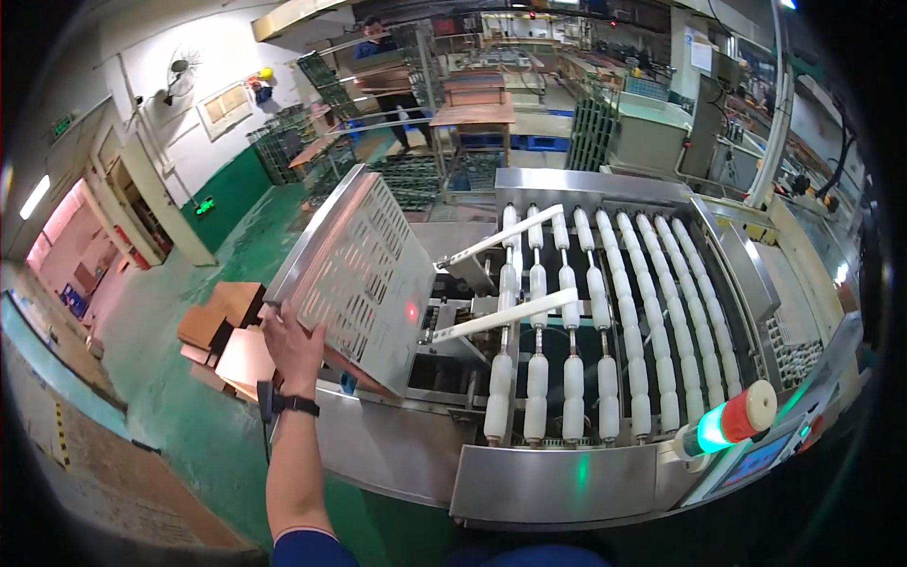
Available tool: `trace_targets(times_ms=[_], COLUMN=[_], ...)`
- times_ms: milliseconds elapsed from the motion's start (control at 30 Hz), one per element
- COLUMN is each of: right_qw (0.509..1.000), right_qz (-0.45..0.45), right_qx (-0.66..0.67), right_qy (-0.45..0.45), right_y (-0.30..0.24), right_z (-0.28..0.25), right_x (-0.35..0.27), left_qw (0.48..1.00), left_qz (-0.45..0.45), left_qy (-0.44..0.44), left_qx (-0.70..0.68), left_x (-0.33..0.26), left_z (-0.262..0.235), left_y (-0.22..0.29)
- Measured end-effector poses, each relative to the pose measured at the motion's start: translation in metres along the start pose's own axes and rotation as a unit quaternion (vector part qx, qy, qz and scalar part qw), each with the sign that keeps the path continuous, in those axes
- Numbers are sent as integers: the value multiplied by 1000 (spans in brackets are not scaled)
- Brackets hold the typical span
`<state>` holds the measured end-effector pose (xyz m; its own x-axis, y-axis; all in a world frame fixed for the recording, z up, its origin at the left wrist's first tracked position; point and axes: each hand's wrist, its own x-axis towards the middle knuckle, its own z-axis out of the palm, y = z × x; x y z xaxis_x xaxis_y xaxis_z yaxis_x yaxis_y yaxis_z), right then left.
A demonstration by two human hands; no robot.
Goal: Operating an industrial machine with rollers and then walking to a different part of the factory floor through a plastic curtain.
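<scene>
In the head view, the left hand (291, 348) grips the near left edge of a slotted metal panel (364, 276), fingers wrapped over its rim. The panel is tilted up, its far edge raised and its right side close to the white arms (501, 283) that reach across the machine. A black watch (295, 404) sits on that wrist. The right hand is not in view, so nothing can be said of its grip.

To the right of the panel lies a roller conveyor (605, 321) with rows of white rollers running near to far inside a steel frame (553, 482). At the near right stands a signal lamp (732, 420), lit green, beside a small screen (756, 458). On the green floor to the left, just below the hand, sits a stack of copper-coloured sheets (231, 345). Far off, another person stands among racks (321, 85) and trolleys.

The risk, as I judge it, is that the panel is held by one hand at one edge only. If the grip slips, it could swing down onto the stack or knock the white arms, and the thin rim could bite the fingers.
</scene>
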<state>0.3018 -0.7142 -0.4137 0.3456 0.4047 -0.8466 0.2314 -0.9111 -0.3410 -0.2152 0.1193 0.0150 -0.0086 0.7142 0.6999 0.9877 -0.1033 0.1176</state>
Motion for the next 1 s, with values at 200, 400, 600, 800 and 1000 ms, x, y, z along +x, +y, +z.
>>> trace_targets(times_ms=[200, 400, 600, 800, 1000], right_qw=[966, 986, 925, 869, 927], right_qz=[-23, 139, -16, -292, -202], right_qx=[-256, 56, 332, -310, -263], right_qy=[-23, 66, 184, 254, 173], right_y=[-44, -138, -140, -36, 17], right_z=[-3, -70, -84, -75, -65], right_x=[-4, -26, -59, 9, 55], left_qw=[995, 978, 917, 876, 730], left_qz=[34, 44, 78, 234, 415], left_qy=[92, 191, 155, 170, -124], left_qx=[-37, -66, -360, -385, -529], left_x=[3, 26, 22, -22, -110], left_z=[24, 35, 1, -70, -49], left_y=[-9, 39, 170, 274, 406])
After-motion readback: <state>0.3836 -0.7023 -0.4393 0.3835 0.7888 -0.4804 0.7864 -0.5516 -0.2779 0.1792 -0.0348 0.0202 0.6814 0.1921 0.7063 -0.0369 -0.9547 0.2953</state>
